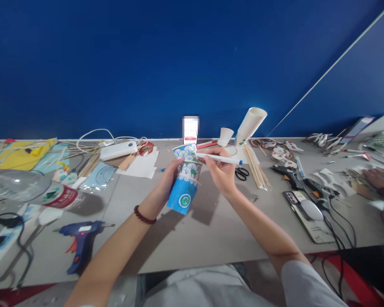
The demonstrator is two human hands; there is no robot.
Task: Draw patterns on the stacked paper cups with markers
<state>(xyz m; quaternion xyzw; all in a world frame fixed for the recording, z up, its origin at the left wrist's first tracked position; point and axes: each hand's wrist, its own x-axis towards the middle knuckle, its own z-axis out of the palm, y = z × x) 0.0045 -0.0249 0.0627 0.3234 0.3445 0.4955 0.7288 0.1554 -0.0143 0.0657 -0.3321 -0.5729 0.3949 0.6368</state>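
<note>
Two paper cups painted blue and white are in my left hand (169,175), which grips them from the left side. The lower cup (181,190) is mostly solid blue with a green and white round mark. Above it, the upper cup (182,153) carries a blue fan-like pattern. They look joined end to end and tilt slightly. My right hand (222,172) pinches a white marker (222,158) with a blue end pointing right. Its left tip is at the upper cup's side; whether it touches cannot be seen.
A phone (190,128) stands against the blue wall behind the cups. Stacked white cups (251,124), wooden sticks (256,168) and black scissors (242,173) lie right. A blue glue gun (83,241) and plastic bottle (35,189) are left. Another person's hand (379,178) rests far right.
</note>
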